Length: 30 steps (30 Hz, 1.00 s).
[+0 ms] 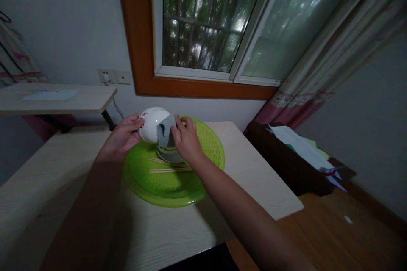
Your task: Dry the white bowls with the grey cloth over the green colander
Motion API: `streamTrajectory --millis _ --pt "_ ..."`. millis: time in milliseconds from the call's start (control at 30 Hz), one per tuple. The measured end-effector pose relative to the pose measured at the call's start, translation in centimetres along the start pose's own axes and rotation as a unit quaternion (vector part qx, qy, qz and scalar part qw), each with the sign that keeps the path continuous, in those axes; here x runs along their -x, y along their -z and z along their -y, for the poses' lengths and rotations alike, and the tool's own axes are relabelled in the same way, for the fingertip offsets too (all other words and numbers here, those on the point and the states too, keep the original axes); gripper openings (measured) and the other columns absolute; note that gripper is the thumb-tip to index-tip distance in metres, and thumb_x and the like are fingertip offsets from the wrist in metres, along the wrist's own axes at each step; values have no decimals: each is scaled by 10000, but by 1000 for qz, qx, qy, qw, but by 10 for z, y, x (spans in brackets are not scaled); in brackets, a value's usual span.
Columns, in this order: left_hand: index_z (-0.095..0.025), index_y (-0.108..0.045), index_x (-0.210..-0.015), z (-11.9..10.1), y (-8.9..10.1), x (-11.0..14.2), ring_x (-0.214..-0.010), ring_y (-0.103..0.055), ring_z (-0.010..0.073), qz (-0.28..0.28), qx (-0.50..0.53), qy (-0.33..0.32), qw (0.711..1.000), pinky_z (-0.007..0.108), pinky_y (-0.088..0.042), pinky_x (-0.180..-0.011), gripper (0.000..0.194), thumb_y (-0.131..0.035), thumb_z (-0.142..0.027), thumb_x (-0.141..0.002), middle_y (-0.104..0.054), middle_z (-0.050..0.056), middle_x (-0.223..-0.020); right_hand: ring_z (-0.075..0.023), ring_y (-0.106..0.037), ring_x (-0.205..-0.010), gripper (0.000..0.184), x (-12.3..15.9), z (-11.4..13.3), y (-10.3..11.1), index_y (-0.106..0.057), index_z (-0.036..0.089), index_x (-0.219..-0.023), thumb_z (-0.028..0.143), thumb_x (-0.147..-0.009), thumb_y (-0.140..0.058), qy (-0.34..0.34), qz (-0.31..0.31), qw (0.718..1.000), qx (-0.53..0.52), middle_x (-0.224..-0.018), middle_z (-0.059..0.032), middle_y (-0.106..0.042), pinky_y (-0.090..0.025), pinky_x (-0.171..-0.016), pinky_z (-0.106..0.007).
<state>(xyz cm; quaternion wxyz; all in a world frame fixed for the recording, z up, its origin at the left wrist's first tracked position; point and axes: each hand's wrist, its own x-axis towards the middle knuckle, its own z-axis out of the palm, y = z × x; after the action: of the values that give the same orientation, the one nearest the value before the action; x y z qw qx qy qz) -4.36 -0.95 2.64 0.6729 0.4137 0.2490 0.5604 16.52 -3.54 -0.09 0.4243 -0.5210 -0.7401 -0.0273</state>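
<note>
A white bowl (151, 123) with small red marks is tilted on its side above a round green tray (143, 192). My left hand (127, 132) grips the bowl by its left edge, thumb on the outside. Pressed against the bowl's right side is a grey-green cloth (165, 131), held in the closed fingers of my right hand (187, 139). Below the cloth, a round dish (173, 156) rests on the tray, partly hidden by the cloth and my right hand. Several wooden chopsticks (165, 170) lie in front of the dish, their right ends near my right wrist.
The tray stands on a pale wooden table (178, 228). A raised shelf (95, 95) with a sheet of paper is at the left. Behind are a wall and window (216, 21). A dark wooden box or cabinet (270, 156) with papers stands right of the table.
</note>
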Motion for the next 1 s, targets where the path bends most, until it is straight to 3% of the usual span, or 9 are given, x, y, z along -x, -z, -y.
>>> streamTrajectory --millis 100,200,400,567,800,900,1000 --pt "-86 -700 -1059 -1 2 -1 -951 -739 275 -4 0 -9 1000 387 -624 -860 308 -751 -122 -757 -764 145 -999 -217 -572 -1025 386 -2 -11 -8 -715 157 -1138 335 -1063 -382 -21 37 997 -63 -1046 -108 -641 -453 -974 -369" --pt "-87 -702 -1042 0 3 -2 -939 -740 267 -8 -1 -11 1000 370 -624 -850 299 -759 -125 -751 -763 135 -994 -191 -600 -959 395 -3 -15 -13 -723 174 -1047 322 -1069 -358 -33 50 993 -106 -958 -73 -661 -475 -928 -329" --pt "-79 -698 -1064 2 -1 0 -871 -738 241 7 -12 10 1000 344 -625 -794 350 -790 -136 -731 -762 140 -993 -205 -565 -1158 373 -2 -10 -9 -633 158 -1305 320 -1051 -412 -21 8 991 -132 -1206 -125 -635 -434 -1054 -354" --pt "-107 -707 -1072 6 1 1 -840 -731 219 37 -25 25 999 303 -612 -739 330 -785 -161 -756 -763 123 -985 -244 -501 -1244 460 -1 0 -1 -517 210 -1465 339 -1025 -479 36 -18 996 -81 -1360 -130 -564 -393 -1100 -436" --pt "-101 -704 -1054 7 4 -2 -769 -711 174 51 -24 34 998 244 -578 -683 312 -780 -142 -754 -758 115 -940 -263 -437 -1277 436 4 23 9 -543 294 -1452 296 -1018 -498 171 41 984 -7 -1460 -57 -532 -388 -1098 -467" --pt "-112 -699 -1071 6 3 0 -806 -717 182 61 -18 30 998 252 -583 -707 308 -766 -160 -774 -756 111 -960 -268 -437 -1269 451 4 24 8 -532 344 -1456 279 -1011 -525 193 48 980 -2 -1468 -33 -536 -392 -1098 -482" --pt "-112 -701 -1035 5 1 2 -759 -707 163 62 -22 30 997 242 -577 -700 277 -773 -158 -772 -756 96 -915 -263 -456 -1241 433 3 22 7 -559 311 -1438 263 -1009 -530 189 17 982 -19 -1431 -59 -559 -410 -1084 -464"
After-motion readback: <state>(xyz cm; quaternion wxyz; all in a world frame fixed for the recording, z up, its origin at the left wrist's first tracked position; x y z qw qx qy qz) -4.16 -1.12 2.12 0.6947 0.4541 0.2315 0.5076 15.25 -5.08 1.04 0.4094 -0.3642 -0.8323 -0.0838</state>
